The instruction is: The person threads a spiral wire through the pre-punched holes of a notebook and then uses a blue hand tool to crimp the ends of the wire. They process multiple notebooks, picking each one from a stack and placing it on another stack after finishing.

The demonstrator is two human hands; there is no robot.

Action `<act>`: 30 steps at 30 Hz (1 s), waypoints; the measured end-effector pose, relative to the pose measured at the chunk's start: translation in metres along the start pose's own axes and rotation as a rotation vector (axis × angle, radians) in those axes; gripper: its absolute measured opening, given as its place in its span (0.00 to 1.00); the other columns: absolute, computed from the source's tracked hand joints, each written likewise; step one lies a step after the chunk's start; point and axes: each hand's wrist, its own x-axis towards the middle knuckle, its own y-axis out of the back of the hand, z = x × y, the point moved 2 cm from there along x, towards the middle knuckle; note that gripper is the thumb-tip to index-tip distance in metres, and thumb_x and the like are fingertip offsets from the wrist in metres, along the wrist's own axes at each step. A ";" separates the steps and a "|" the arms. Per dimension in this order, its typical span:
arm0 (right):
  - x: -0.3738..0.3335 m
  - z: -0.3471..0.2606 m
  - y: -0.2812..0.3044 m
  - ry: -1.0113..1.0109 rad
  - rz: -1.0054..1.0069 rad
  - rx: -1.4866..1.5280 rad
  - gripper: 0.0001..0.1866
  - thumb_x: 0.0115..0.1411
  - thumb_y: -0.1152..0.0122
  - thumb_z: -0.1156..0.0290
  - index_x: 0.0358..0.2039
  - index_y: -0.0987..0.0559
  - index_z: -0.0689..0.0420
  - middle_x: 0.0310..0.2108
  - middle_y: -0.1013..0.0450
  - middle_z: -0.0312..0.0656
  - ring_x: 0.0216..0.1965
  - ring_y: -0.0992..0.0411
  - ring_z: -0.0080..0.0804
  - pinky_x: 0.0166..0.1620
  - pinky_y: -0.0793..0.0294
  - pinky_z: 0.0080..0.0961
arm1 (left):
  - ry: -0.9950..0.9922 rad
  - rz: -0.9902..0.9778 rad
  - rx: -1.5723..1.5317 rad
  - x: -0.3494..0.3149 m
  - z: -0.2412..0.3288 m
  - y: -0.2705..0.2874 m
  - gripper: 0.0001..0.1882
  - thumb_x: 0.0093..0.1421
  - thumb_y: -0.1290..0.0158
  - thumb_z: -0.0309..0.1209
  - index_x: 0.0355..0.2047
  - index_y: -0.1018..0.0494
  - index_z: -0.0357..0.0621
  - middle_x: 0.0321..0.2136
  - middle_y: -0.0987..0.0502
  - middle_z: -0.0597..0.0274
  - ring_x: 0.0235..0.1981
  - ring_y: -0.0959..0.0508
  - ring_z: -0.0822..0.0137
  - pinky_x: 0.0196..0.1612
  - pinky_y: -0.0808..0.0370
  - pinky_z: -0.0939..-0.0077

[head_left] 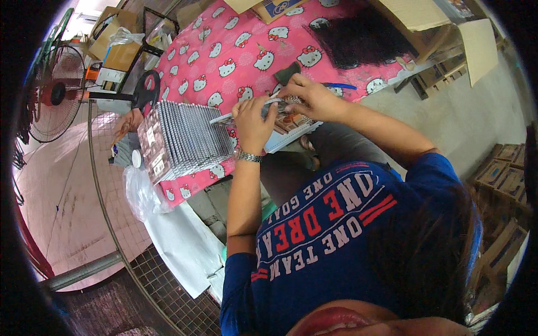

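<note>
At the near edge of the table, a spiral-bound booklet (pixel 287 130) with a brown picture page and a white holed edge is between my hands. My left hand (pixel 253 124), a banded watch at its wrist, has closed fingers on its left part. Bent over the upper part, my right hand (pixel 314 99) pinches with thumb and fingers near a thin pale strip; the exact grip is partly hidden. To the left stands a tall stack of spiral-bound booklets (pixel 190 140), wire edges facing right. A dark green block (pixel 287 73) and a blue pen-like tool (pixel 340 85) lie just beyond my right hand.
A pink patterned cloth (pixel 224 67) covers the table. A mass of thin black wires (pixel 361 39) spreads at the far right, beside open cardboard (pixel 479 50). A fan (pixel 58 94) stands left; a clear plastic bag (pixel 143 193) hangs at the near left corner. Cartons (pixel 501 168) are stacked right.
</note>
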 end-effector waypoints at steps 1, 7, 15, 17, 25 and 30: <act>0.001 0.001 -0.001 -0.012 0.008 0.007 0.13 0.56 0.41 0.75 0.43 0.24 0.58 0.37 0.31 0.49 0.41 0.30 0.51 0.42 0.29 0.41 | 0.001 0.012 0.017 0.000 0.003 -0.002 0.11 0.55 0.43 0.38 0.34 0.25 0.47 0.31 0.21 0.61 0.38 0.25 0.60 0.50 0.39 0.62; 0.006 0.007 0.001 -0.121 -0.125 -0.046 0.14 0.55 0.39 0.75 0.43 0.24 0.59 0.35 0.32 0.49 0.41 0.31 0.51 0.43 0.30 0.40 | -0.028 0.000 0.110 -0.006 0.014 -0.005 0.14 0.57 0.45 0.40 0.40 0.27 0.49 0.33 0.22 0.61 0.40 0.26 0.61 0.52 0.42 0.55; 0.012 -0.020 0.015 0.046 -0.073 -0.188 0.19 0.57 0.41 0.72 0.49 0.29 0.58 0.33 0.26 0.54 0.38 0.26 0.54 0.38 0.28 0.42 | -0.057 -0.068 0.129 -0.005 0.023 -0.006 0.16 0.58 0.47 0.36 0.46 0.29 0.46 0.37 0.23 0.59 0.43 0.26 0.60 0.56 0.45 0.54; 0.023 -0.021 0.018 -0.022 -0.212 -0.109 0.20 0.57 0.41 0.71 0.49 0.31 0.58 0.32 0.25 0.54 0.36 0.26 0.55 0.37 0.27 0.43 | -0.055 -0.080 0.130 -0.008 0.020 -0.005 0.17 0.58 0.47 0.36 0.46 0.29 0.46 0.37 0.23 0.59 0.44 0.26 0.60 0.57 0.45 0.54; 0.088 0.133 -0.044 -0.556 -0.390 -0.493 0.34 0.56 0.43 0.42 0.48 0.25 0.61 0.40 0.26 0.56 0.46 0.26 0.46 0.46 0.26 0.41 | -0.086 -0.154 0.051 -0.007 0.007 -0.005 0.12 0.62 0.51 0.36 0.43 0.27 0.48 0.40 0.23 0.62 0.48 0.28 0.60 0.60 0.49 0.47; 0.088 0.129 -0.055 -0.600 -0.358 -0.647 0.33 0.43 0.33 0.44 0.41 0.19 0.60 0.43 0.24 0.52 0.46 0.25 0.46 0.51 0.27 0.36 | 0.156 -0.075 0.243 -0.025 0.011 -0.002 0.15 0.58 0.45 0.44 0.41 0.26 0.53 0.46 0.29 0.64 0.58 0.37 0.56 0.53 0.63 0.16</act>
